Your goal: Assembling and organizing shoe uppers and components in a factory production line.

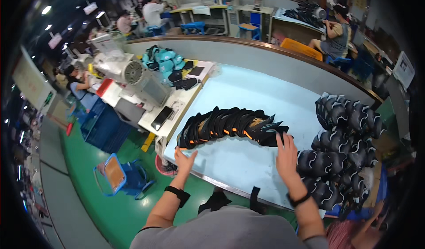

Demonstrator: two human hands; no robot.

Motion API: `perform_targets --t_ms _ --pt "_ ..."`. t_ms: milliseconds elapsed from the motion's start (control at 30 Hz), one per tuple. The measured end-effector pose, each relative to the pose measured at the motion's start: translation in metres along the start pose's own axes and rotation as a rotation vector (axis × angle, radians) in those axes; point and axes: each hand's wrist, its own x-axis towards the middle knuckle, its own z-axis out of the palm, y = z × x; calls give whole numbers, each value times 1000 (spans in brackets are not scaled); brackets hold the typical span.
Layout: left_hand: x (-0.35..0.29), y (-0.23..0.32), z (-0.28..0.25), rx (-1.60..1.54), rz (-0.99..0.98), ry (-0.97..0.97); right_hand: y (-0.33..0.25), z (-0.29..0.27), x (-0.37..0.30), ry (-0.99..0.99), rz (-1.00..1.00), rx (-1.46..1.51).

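Note:
A curved row of overlapping black shoe uppers [228,124], with orange and teal accents, lies across the pale blue tabletop [241,173]. At the row's left end is my left hand [184,159], its thumb and fingers apart by the lowest edge of the pieces. My right hand [287,155] is at the other end, fingers stretched upward beside the last upper. Its fingertips look close to or touching that piece; exact contact is hard to see. Neither hand is wrapped round anything. Both wrists wear black bands.
Stacks of dark grey shoe uppers [334,160] fill the table's right side. Left are a sewing machine [130,69], turquoise pieces [164,62] and a phone [162,118]. A blue stool [135,178] stands on the green floor. A person's checked sleeve [343,235] shows lower right; a grey partition [265,58] runs behind.

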Motion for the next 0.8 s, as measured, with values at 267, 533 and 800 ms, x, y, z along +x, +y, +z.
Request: perform_targets --t_ms 267,533,800 --pt "149 74 36 392 87 -522 23 129 138 -481 -399 -162" --pt "225 131 114 119 1051 -495 -44 116 64 -376 160 9" --pt "190 303 275 71 1801 -825 -79 102 13 -78 641 -59"
